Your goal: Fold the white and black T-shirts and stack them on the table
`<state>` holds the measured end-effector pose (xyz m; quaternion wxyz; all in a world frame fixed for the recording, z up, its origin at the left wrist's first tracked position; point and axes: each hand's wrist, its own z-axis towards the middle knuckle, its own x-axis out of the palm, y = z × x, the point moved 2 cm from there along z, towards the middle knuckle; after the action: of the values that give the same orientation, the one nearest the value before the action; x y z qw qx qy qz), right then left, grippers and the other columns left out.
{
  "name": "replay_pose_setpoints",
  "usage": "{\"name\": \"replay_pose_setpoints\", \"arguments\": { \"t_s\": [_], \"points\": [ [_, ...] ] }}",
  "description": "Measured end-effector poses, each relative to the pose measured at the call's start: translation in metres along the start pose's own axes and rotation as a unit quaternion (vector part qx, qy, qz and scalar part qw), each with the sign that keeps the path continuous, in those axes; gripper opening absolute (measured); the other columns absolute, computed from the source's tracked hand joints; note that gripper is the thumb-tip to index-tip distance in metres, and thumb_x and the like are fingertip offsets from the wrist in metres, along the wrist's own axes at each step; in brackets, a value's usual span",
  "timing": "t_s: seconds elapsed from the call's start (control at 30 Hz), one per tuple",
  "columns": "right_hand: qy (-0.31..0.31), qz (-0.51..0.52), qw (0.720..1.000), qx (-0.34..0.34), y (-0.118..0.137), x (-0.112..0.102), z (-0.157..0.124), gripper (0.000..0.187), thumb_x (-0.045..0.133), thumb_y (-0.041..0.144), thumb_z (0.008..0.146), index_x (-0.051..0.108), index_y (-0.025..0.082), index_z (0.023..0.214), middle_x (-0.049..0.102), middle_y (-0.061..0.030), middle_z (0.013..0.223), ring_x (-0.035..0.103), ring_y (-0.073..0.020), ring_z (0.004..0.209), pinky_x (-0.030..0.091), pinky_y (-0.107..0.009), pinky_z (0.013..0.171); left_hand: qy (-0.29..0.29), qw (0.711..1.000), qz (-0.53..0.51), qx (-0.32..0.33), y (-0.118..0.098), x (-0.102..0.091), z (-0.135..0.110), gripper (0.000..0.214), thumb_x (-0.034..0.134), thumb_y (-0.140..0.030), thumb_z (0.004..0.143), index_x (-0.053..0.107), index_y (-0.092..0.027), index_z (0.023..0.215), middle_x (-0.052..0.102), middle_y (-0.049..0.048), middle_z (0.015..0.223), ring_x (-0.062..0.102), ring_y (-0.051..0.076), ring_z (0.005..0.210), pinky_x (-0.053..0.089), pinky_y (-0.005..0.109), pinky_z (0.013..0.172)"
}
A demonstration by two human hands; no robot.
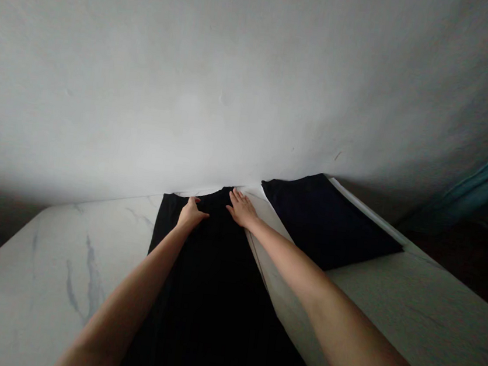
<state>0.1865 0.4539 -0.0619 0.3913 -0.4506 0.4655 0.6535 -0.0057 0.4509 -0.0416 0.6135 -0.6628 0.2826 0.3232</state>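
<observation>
A long black cloth garment (209,296) lies stretched lengthwise on the white marble-patterned table (59,262), running from the near side up to the wall. My left hand (190,213) rests on its far end, with the fingers on the black fabric. My right hand (241,208) lies flat with spread fingers on the same far end, a short way to the right. Neither hand visibly grips the cloth. A folded dark navy cloth (323,221) lies to the right of my right hand, apart from it.
A grey plaster wall (256,78) fills the upper view behind the table. A strip of white cloth (247,190) shows beneath the dark fabrics at the wall. Teal fabric (487,175) hangs at the far right, above a dark floor area.
</observation>
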Motion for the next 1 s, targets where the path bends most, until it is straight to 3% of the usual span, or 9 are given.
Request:
{"name": "replay_pose_setpoints", "arguments": {
  "t_s": [0.17, 0.27, 0.37, 0.43, 0.53, 0.6, 0.77, 0.9, 1.0],
  "points": [
    [-0.080, 0.036, 0.996, -0.028, 0.013, -0.024, -0.086, 0.030, 0.052, 0.018, 0.093, 0.060, 0.015, 0.122, 0.065, -0.0138, 0.123, 0.059, -0.0238, 0.116, 0.039, -0.040, 0.104, -0.015, 0.999, 0.003, -0.034, -0.007, -0.007, -0.015, 0.056, 0.074, -0.024, 0.074, 0.047, -0.018, 0.123, 0.058, 0.0121, 0.118, 0.063, 0.024, 0.104, 0.050, 0.032, 0.084],
    [-0.074, 0.059, 0.995, -0.041, 0.018, -0.041, -0.147, 0.017, 0.059, 0.017, 0.089, 0.064, 0.019, 0.105, 0.069, -0.0074, 0.103, 0.063, -0.0209, 0.099, 0.045, -0.035, 0.090, -0.077, 0.995, 0.054, -0.017, -0.019, -0.010, -0.035, 0.051, 0.072, -0.026, 0.076, 0.050, -0.021, 0.123, 0.048, 0.0145, 0.127, 0.058, 0.027, 0.110, 0.048, 0.038, 0.090],
    [-0.043, 0.074, 0.996, -0.009, 0.024, -0.054, -0.198, 0.008, 0.064, 0.020, 0.086, 0.063, 0.020, 0.094, 0.066, -0.0042, 0.098, 0.063, -0.0183, 0.092, 0.046, -0.029, 0.079, -0.107, 0.980, 0.138, 0.096, -0.037, -0.008, -0.061, 0.033, 0.067, -0.024, 0.078, 0.061, -0.025, 0.110, 0.048, 0.0109, 0.125, 0.049, 0.032, 0.118, 0.043, 0.046, 0.095],
    [-0.015, 0.072, 0.997, 0.031, 0.029, -0.059, -0.222, 0.012, 0.066, 0.024, 0.085, 0.061, 0.020, 0.094, 0.066, -0.0041, 0.098, 0.063, -0.0182, 0.091, 0.046, -0.027, 0.075, -0.038, 0.961, 0.174, 0.212, -0.050, -0.001, -0.079, 0.024, 0.061, -0.017, 0.079, 0.065, -0.026, 0.100, 0.054, 0.0072, 0.118, 0.048, 0.031, 0.117, 0.041, 0.047, 0.095],
    [0.028, 0.048, 0.995, 0.088, 0.038, -0.064, -0.244, 0.019, 0.067, 0.028, 0.084, 0.059, 0.019, 0.099, 0.067, -0.0056, 0.100, 0.065, -0.0203, 0.093, 0.046, -0.028, 0.073, 0.101, 0.899, 0.216, 0.369, -0.061, 0.012, -0.105, 0.034, 0.051, -0.003, 0.074, 0.066, -0.026, 0.094, 0.059, 0.0036, 0.110, 0.051, 0.025, 0.111, 0.039, 0.043, 0.093],
    [0.048, 0.025, 0.992, 0.112, 0.045, -0.067, -0.255, 0.020, 0.063, 0.027, 0.085, 0.058, 0.018, 0.103, 0.069, -0.0070, 0.101, 0.066, -0.0215, 0.093, 0.047, -0.028, 0.072, 0.137, 0.856, 0.249, 0.431, -0.063, 0.018, -0.119, 0.040, 0.047, 0.002, 0.071, 0.065, -0.025, 0.094, 0.060, 0.0035, 0.108, 0.052, 0.023, 0.108, 0.038, 0.041, 0.091],
    [0.058, -0.052, 0.989, 0.126, 0.058, -0.073, -0.283, 0.022, 0.055, 0.015, 0.085, 0.057, 0.015, 0.107, 0.070, -0.0116, 0.098, 0.068, -0.0245, 0.091, 0.047, -0.030, 0.069, 0.114, 0.797, 0.325, 0.496, -0.062, 0.023, -0.143, 0.033, 0.047, -0.002, 0.077, 0.061, -0.023, 0.098, 0.061, 0.0050, 0.103, 0.054, 0.022, 0.102, 0.038, 0.037, 0.086],
    [0.047, -0.095, 0.986, 0.127, 0.065, -0.074, -0.305, 0.021, 0.053, 0.009, 0.084, 0.057, 0.014, 0.104, 0.069, -0.0130, 0.093, 0.068, -0.0249, 0.089, 0.048, -0.030, 0.068, 0.073, 0.774, 0.360, 0.516, -0.060, 0.029, -0.155, 0.025, 0.042, -0.012, 0.090, 0.061, -0.022, 0.103, 0.061, 0.0063, 0.102, 0.056, 0.021, 0.096, 0.040, 0.035, 0.081],
    [0.026, -0.127, 0.986, 0.106, 0.070, -0.077, -0.315, 0.017, 0.049, 0.007, 0.087, 0.057, 0.014, 0.100, 0.068, -0.0135, 0.092, 0.066, -0.0247, 0.090, 0.048, -0.030, 0.070, 0.059, 0.768, 0.366, 0.522, -0.059, 0.034, -0.160, 0.025, 0.043, -0.013, 0.091, 0.061, -0.022, 0.106, 0.062, 0.0067, 0.103, 0.057, 0.021, 0.095, 0.041, 0.034, 0.080]
  ]
}}
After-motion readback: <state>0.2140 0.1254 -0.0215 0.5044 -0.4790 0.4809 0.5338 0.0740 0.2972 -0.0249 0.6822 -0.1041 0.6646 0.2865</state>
